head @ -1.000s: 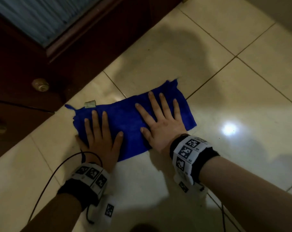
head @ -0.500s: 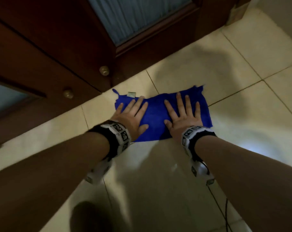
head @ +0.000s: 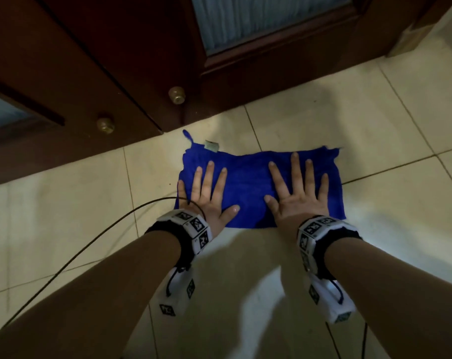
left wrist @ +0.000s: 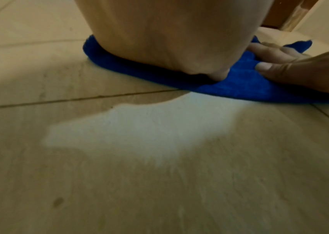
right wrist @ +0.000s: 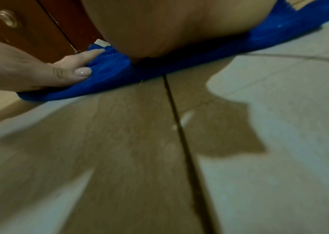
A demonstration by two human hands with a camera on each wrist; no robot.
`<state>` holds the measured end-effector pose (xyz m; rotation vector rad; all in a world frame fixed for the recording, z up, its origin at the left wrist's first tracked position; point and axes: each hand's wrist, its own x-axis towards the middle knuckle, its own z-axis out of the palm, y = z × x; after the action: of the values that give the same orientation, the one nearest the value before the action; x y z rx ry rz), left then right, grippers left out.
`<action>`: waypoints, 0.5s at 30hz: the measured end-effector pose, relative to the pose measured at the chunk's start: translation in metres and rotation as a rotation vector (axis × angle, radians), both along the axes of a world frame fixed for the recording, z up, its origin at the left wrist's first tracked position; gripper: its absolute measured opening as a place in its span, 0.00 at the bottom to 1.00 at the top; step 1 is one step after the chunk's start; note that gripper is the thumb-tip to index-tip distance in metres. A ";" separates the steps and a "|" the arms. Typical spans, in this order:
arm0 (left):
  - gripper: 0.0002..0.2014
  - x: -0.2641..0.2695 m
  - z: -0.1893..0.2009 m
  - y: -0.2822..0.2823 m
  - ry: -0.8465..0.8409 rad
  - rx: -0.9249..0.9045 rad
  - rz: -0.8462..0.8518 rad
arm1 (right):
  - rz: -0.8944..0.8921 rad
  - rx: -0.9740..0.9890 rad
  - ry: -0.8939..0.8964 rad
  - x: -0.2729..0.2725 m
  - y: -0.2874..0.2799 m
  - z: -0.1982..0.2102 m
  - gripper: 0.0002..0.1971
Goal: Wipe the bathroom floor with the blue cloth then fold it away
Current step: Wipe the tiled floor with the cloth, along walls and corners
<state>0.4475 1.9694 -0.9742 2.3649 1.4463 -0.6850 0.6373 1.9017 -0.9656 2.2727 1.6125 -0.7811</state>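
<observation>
The blue cloth (head: 248, 182) lies flat on the pale tiled floor (head: 375, 141), a short way in front of the wooden doors. My left hand (head: 209, 193) presses flat on its left part with straight spread fingers. My right hand (head: 300, 190) presses flat on its right part the same way. A small white label (head: 211, 145) and a blue loop stick out at the cloth's far left corner. In the left wrist view the cloth (left wrist: 239, 85) shows under my palm, with my right hand (left wrist: 291, 66) beside it. In the right wrist view my left hand (right wrist: 59, 69) rests on the cloth (right wrist: 115, 71).
Dark wooden doors (head: 116, 60) with frosted glass panels and two brass knobs (head: 177, 95) stand just beyond the cloth. A black cable (head: 90, 242) runs from my left wrist across the floor to the lower left. Open tile stretches to the right and toward me.
Both hands have slid the cloth along the floor beside the doors. The doors have come further into view, and my view has turned to face them squarely.
</observation>
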 end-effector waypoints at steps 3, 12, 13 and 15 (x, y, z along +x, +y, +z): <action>0.42 0.003 0.004 -0.002 0.019 0.030 -0.007 | -0.007 -0.032 0.015 0.000 0.001 0.004 0.35; 0.39 0.004 0.008 -0.004 0.014 0.009 0.004 | -0.008 -0.018 0.014 -0.001 -0.001 0.004 0.34; 0.39 0.004 0.008 -0.004 0.011 0.017 0.000 | -0.008 -0.018 0.014 -0.001 -0.001 0.004 0.34; 0.39 0.004 0.007 -0.004 0.005 0.019 0.002 | -0.008 -0.015 0.015 -0.001 -0.002 0.004 0.34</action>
<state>0.4511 1.9652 -0.9667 2.3778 1.4634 -0.6796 0.6359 1.9001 -0.9617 2.2696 1.5999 -0.8110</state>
